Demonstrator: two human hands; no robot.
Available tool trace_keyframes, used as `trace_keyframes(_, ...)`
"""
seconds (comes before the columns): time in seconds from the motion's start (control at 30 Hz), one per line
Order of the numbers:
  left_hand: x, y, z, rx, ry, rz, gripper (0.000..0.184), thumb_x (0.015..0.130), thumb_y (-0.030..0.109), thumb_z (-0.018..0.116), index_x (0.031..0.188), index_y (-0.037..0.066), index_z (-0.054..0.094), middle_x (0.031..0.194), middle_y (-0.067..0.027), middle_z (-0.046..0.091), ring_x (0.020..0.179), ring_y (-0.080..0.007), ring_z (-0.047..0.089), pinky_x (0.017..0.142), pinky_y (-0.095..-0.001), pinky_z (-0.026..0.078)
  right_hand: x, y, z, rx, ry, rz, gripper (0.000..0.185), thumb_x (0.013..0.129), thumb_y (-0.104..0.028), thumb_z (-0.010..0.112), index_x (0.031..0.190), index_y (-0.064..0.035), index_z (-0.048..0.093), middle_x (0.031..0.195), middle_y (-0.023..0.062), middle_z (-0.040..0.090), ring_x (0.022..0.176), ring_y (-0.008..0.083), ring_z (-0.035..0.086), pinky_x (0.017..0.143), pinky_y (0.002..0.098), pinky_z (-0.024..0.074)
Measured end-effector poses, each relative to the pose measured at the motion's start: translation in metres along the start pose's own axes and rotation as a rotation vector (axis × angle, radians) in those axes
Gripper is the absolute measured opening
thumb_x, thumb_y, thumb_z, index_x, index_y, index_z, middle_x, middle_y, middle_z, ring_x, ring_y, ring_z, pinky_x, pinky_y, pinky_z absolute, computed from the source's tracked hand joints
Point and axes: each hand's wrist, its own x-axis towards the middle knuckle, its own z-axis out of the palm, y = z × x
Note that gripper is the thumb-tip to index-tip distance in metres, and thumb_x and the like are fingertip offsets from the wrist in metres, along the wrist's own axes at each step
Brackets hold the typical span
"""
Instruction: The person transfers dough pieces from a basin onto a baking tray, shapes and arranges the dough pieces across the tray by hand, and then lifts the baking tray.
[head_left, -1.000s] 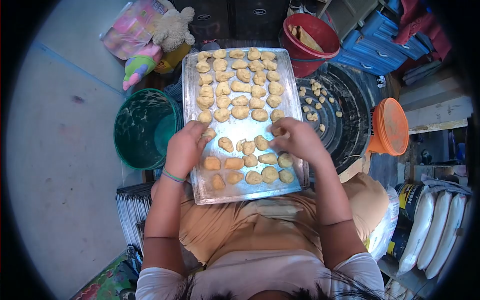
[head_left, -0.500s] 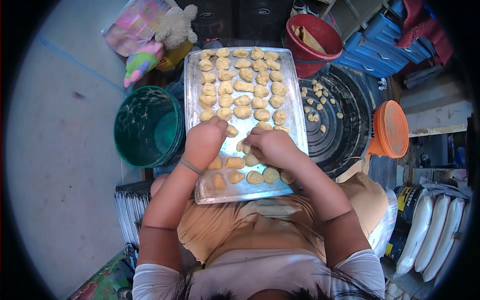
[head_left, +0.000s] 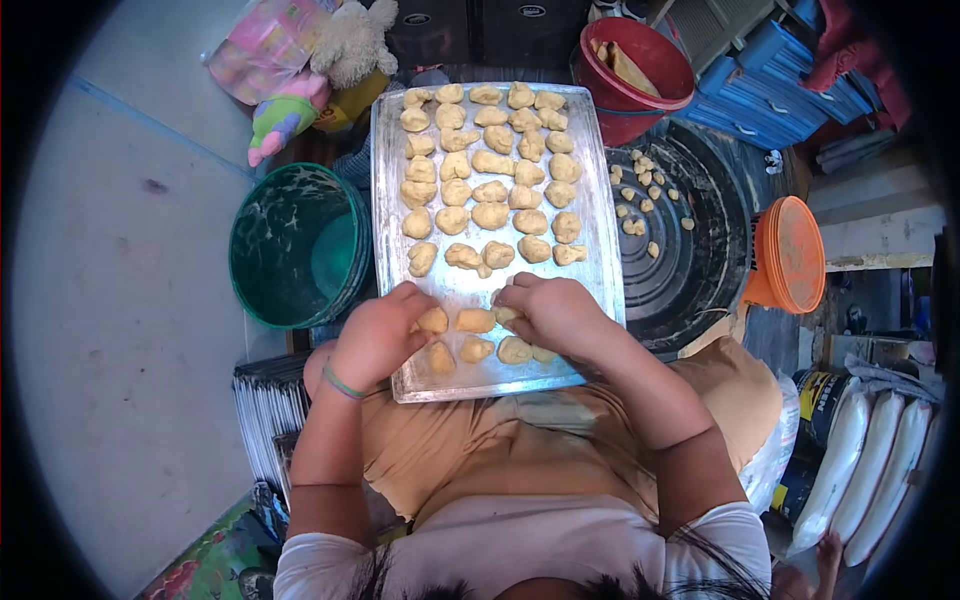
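Note:
A metal tray (head_left: 450,290) rests on my lap, with rows of pale dough pieces (head_left: 490,215) across its far part and two shorter rows near me. My left hand (head_left: 375,335) is at the tray's left side, its fingertips closed around a dough piece (head_left: 433,320) at the left of the nearer rows. Over the right part of those rows is my right hand (head_left: 560,315), fingers curled onto another dough piece (head_left: 507,312). My right hand partly hides the dough pieces beneath it.
A green bucket (head_left: 290,245) stands left of the tray. To the right are a black basin (head_left: 690,270) with small dough bits, a red bucket (head_left: 645,118) and an orange bucket (head_left: 790,255). White packages (head_left: 870,460) lie at the lower right.
Dough pieces from the middle of the tray now form a fuller row just beyond the gap. Both hands have moved toward the near rows, and my left hand has shifted left since half a second ago.

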Motion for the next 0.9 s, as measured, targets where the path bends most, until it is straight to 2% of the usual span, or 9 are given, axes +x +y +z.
trace_keyframes(0.1, 0.004, -0.007, 0.01, 0.011, 0.061, -0.034, 0.033, 0.079, 0.017, 0.076, 0.11, 0.01, 0.066, 0.106, -0.009, 0.061, 0.089, -0.0345, 0.065, 0.074, -0.0439, 0.054, 0.01, 0.004, 0.004, 0.026, 0.206, -0.005, 0.02, 0.084, -0.018, 0.067, 0.103, -0.0126, 0.065, 0.098, 0.0096, 0.064, 0.078, 0.0332, 0.068, 0.065, 0.0464, 0.0538)
trace_keyframes(0.2, 0.01, -0.012, 0.012, 0.011, 0.202, -0.048, 0.032, 0.08, 0.017, 0.076, 0.11, 0.01, 0.066, 0.107, -0.0086, 0.062, 0.088, -0.0342, 0.066, 0.074, -0.0431, 0.054, 0.011, -0.016, -0.01, -0.04, 0.258, 0.097, 0.02, 0.082, -0.017, 0.068, 0.101, -0.0101, 0.065, 0.096, 0.0101, 0.063, 0.078, 0.0329, 0.068, 0.065, 0.0456, 0.0538)
trace_keyframes(0.23, 0.012, -0.012, 0.012, 0.011, 0.26, -0.047, 0.032, 0.08, 0.017, 0.076, 0.11, 0.009, 0.066, 0.107, -0.0084, 0.062, 0.088, -0.0341, 0.066, 0.074, -0.0427, 0.054, 0.008, -0.023, -0.009, -0.005, 0.268, 0.022, 0.019, 0.083, -0.015, 0.065, 0.101, -0.0081, 0.064, 0.096, 0.0106, 0.063, 0.078, 0.0329, 0.068, 0.064, 0.0453, 0.054)
trace_keyframes(0.37, 0.007, -0.008, 0.009, -0.023, 0.346, -0.026, 0.031, 0.08, 0.016, 0.075, 0.109, 0.009, 0.067, 0.107, -0.0077, 0.062, 0.089, -0.0333, 0.066, 0.074, -0.0417, 0.054, 0.015, -0.033, 0.021, -0.091, 0.022, -0.09, 0.023, 0.084, -0.02, 0.07, 0.103, -0.0099, 0.064, 0.097, 0.0104, 0.064, 0.079, 0.033, 0.067, 0.066, 0.0453, 0.0532)
trace_keyframes(0.47, -0.003, -0.001, 0.005, -0.062, 0.319, -0.053, 0.031, 0.08, 0.015, 0.076, 0.109, 0.009, 0.068, 0.107, -0.0077, 0.063, 0.092, -0.0324, 0.066, 0.076, -0.0407, 0.054, 0.03, -0.029, 0.03, -0.076, 0.272, -0.114, 0.012, 0.085, -0.011, 0.058, 0.096, -0.01, 0.063, 0.089, 0.0104, 0.064, 0.075, 0.033, 0.068, 0.062, 0.0443, 0.054)
trace_keyframes(0.53, -0.006, 0.007, 0.003, -0.086, 0.299, -0.056, 0.03, 0.079, 0.014, 0.077, 0.108, 0.009, 0.069, 0.107, -0.0078, 0.063, 0.095, -0.0317, 0.065, 0.08, -0.0392, 0.053, 0.026, -0.028, 0.016, 0.033, 0.373, -0.113, 0.012, 0.084, -0.015, 0.066, 0.093, -0.0086, 0.063, 0.088, 0.0105, 0.065, 0.075, 0.0349, 0.067, 0.064, 0.0447, 0.0532)
trace_keyframes(0.7, 0.01, 0.015, 0.017, 0.115, 0.238, 0.135, 0.03, 0.08, 0.015, 0.072, 0.11, 0.012, 0.067, 0.099, -0.0056, 0.062, 0.08, -0.0274, 0.067, 0.066, -0.0384, 0.053, -0.017, -0.009, -0.035, -0.07, 0.091, 0.173, 0.032, 0.081, -0.026, 0.076, 0.108, -0.0113, 0.069, 0.1, 0.0112, 0.069, 0.085, 0.034, 0.069, 0.073, 0.0438, 0.0549)
trace_keyframes(0.8, 0.029, 0.013, 0.032, 0.345, 0.193, 0.091, 0.024, 0.081, 0.014, 0.068, 0.105, 0.012, 0.066, 0.097, -0.0048, 0.061, 0.076, -0.0266, 0.066, 0.063, -0.0387, 0.053, -0.014, 0.004, -0.021, -0.117, -0.079, 0.145, 0.031, 0.081, -0.024, 0.075, 0.11, -0.0124, 0.069, 0.101, 0.0113, 0.069, 0.087, 0.0333, 0.069, 0.076, 0.0446, 0.0545)
trace_keyframes(0.9, 0.034, 0.013, 0.032, 0.364, 0.256, 0.111, 0.019, 0.081, 0.013, 0.065, 0.1, 0.012, 0.066, 0.095, -0.0046, 0.06, 0.074, -0.026, 0.066, 0.061, -0.0391, 0.053, -0.012, 0.011, -0.022, -0.056, 0.087, 0.136, 0.033, 0.081, -0.021, 0.074, 0.113, -0.0125, 0.067, 0.102, 0.0122, 0.069, 0.088, 0.0348, 0.068, 0.076, 0.0451, 0.0539)
